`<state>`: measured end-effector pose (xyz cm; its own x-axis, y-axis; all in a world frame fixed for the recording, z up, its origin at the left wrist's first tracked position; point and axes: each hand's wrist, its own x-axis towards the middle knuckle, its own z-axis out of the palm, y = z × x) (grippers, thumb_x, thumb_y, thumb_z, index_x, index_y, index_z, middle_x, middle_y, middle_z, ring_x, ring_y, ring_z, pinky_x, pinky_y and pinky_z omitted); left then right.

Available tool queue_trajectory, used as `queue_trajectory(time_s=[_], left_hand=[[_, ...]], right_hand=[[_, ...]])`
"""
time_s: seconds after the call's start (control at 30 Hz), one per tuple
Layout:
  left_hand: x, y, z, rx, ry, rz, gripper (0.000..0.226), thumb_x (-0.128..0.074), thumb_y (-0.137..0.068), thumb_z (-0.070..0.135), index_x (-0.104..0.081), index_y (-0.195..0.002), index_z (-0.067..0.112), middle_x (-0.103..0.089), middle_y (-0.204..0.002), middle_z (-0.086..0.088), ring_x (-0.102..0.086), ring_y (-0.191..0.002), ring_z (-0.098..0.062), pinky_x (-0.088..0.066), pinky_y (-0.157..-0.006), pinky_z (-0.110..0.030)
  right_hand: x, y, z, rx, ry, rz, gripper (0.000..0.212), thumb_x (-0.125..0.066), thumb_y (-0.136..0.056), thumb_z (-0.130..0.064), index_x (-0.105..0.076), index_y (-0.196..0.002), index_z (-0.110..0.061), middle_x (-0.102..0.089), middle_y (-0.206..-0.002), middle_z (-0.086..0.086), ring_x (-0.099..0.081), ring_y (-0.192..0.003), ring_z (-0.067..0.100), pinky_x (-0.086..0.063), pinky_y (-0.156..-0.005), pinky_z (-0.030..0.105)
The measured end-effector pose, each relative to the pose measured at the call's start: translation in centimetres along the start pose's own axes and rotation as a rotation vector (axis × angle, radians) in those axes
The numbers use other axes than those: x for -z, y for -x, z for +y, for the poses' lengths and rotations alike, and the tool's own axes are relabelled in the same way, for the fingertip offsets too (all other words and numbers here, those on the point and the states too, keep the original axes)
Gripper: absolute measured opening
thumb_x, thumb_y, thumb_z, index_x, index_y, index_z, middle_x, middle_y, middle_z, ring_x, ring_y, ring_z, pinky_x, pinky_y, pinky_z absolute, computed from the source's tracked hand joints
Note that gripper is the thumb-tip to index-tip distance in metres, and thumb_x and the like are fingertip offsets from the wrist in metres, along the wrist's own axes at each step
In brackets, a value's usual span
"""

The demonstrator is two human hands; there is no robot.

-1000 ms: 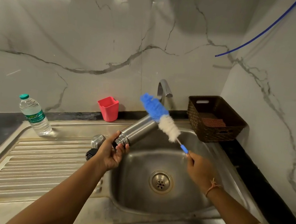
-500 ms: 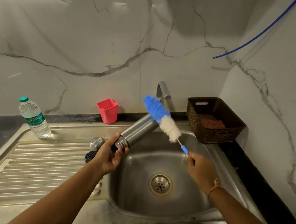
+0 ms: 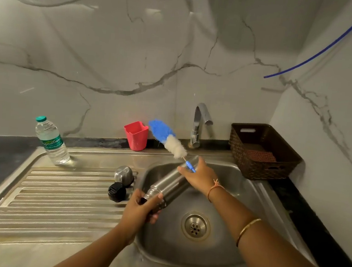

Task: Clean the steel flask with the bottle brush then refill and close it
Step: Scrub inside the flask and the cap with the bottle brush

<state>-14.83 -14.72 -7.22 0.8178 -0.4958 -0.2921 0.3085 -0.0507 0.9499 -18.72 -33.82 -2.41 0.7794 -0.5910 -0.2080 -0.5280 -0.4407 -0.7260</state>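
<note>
The steel flask [image 3: 171, 183] lies tilted over the sink basin [image 3: 231, 244], its open mouth toward me. My left hand [image 3: 141, 210] grips it near the neck. My right hand [image 3: 199, 175] rests over the flask's far end and holds the bottle brush [image 3: 169, 140] by its thin blue handle. The blue and white bristles point up and to the left, outside the flask. The steel cup lid [image 3: 124, 173] and the black stopper [image 3: 116, 191] sit on the drainboard just left of the basin.
A plastic water bottle [image 3: 51, 141] stands at the drainboard's back left. A red cup [image 3: 136, 135] is against the wall, the tap [image 3: 199, 125] behind the basin, a brown basket [image 3: 263, 151] at the right. The drain [image 3: 195, 226] is open.
My right hand moved left and forward with the brush, now resting on the flask's far end. The brush head swung left, off the flask. The flask dropped lower over the basin.
</note>
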Motion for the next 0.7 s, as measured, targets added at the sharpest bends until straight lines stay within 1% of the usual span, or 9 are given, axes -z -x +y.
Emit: queue_trajectory(time_s=[0.1, 0.2, 0.3, 0.37, 0.47, 0.53, 0.6, 0.67, 0.7], left_hand=[[-0.2, 1.2, -0.6, -0.089, -0.078, 0.089, 0.047, -0.073, -0.080, 0.020, -0.041, -0.104, -0.007, -0.068, -0.062, -0.009, -0.056, -0.048, -0.019, -0.049, -0.046, -0.027], [-0.4, 2.1, -0.8, -0.184, -0.088, 0.138, 0.039, -0.075, -0.077, 0.014, -0.048, -0.100, -0.002, -0.070, -0.073, -0.006, -0.063, -0.054, -0.015, -0.053, -0.049, -0.024], [0.3, 2.1, -1.7, -0.277, -0.286, 0.207, 0.038, -0.080, -0.074, 0.023, -0.050, -0.094, 0.013, -0.068, -0.083, 0.002, -0.066, -0.065, -0.001, -0.054, -0.056, -0.022], [0.9, 1.9, -2.3, -0.307, -0.404, 0.214, 0.043, -0.082, -0.070, 0.034, -0.046, -0.090, 0.022, -0.068, -0.083, 0.004, -0.065, -0.068, 0.000, -0.056, -0.062, -0.029], [1.5, 1.4, -2.8, -0.294, -0.469, 0.205, 0.049, -0.083, -0.069, 0.034, -0.040, -0.092, 0.025, -0.066, -0.088, 0.006, -0.065, -0.072, -0.001, -0.054, -0.063, -0.025], [1.7, 0.7, -2.7, -0.241, -0.514, 0.167, 0.057, -0.082, -0.069, 0.032, -0.035, -0.102, 0.024, -0.063, -0.094, 0.005, -0.063, -0.077, -0.005, -0.054, -0.068, -0.030], [1.8, -0.3, -2.3, -0.160, -0.544, 0.072, 0.075, -0.081, -0.068, 0.028, -0.025, -0.117, 0.026, -0.058, -0.102, 0.003, -0.062, -0.082, -0.008, -0.055, -0.074, -0.031], [1.7, -1.4, -1.6, -0.077, -0.555, -0.059, 0.091, -0.082, -0.067, 0.025, -0.012, -0.125, 0.032, -0.050, -0.103, 0.006, -0.060, -0.083, -0.008, -0.056, -0.071, -0.024], [1.6, -1.9, -1.2, -0.034, -0.559, -0.112, 0.092, -0.082, -0.068, 0.025, -0.011, -0.125, 0.033, -0.046, -0.101, 0.008, -0.057, -0.082, -0.006, -0.054, -0.066, -0.019]], right_hand=[[-1.3, -0.4, -1.1, -0.075, -0.116, 0.047, 0.099, -0.063, -0.080, -0.055, -0.004, -0.148, -0.013, -0.045, -0.139, 0.014, -0.052, -0.118, 0.030, -0.044, -0.092, 0.036], [-2.6, -0.9, -2.1, -0.141, -0.215, 0.063, 0.104, -0.066, -0.077, -0.056, -0.003, -0.146, -0.012, -0.051, -0.132, 0.015, -0.058, -0.103, 0.028, -0.046, -0.087, 0.035], [-3.9, -1.1, -2.6, -0.204, -0.342, 0.110, 0.101, -0.074, -0.070, -0.052, -0.015, -0.140, -0.010, -0.053, -0.124, 0.013, -0.055, -0.088, 0.024, -0.048, -0.080, 0.033], [-4.5, -1.2, -2.8, -0.214, -0.463, 0.152, 0.090, -0.078, -0.069, -0.045, -0.024, -0.133, -0.011, -0.055, -0.120, 0.012, -0.055, -0.085, 0.024, -0.049, -0.079, 0.033], [-4.8, -1.4, -3.4, -0.174, -0.626, 0.160, 0.084, -0.080, -0.069, -0.036, -0.029, -0.131, -0.015, -0.057, -0.117, 0.011, -0.061, -0.088, 0.026, -0.055, -0.082, 0.039], [-4.8, -1.3, -3.7, -0.142, -0.658, 0.159, 0.091, -0.082, -0.066, -0.035, -0.027, -0.136, -0.016, -0.056, -0.119, 0.009, -0.062, -0.093, 0.026, -0.055, -0.084, 0.041], [-5.0, -1.2, -3.7, -0.102, -0.637, 0.164, 0.098, -0.083, -0.063, -0.036, -0.024, -0.140, -0.018, -0.055, -0.122, 0.008, -0.061, -0.097, 0.025, -0.054, -0.086, 0.043], [-5.4, -1.0, -3.9, -0.040, -0.617, 0.163, 0.102, -0.084, -0.063, -0.033, -0.021, -0.143, -0.021, -0.055, -0.124, 0.006, -0.060, -0.098, 0.023, -0.053, -0.088, 0.043], [-5.6, -1.0, -3.9, -0.007, -0.611, 0.160, 0.104, -0.085, -0.063, -0.031, -0.020, -0.144, -0.023, -0.055, -0.125, 0.005, -0.059, -0.098, 0.021, -0.053, -0.089, 0.042]])
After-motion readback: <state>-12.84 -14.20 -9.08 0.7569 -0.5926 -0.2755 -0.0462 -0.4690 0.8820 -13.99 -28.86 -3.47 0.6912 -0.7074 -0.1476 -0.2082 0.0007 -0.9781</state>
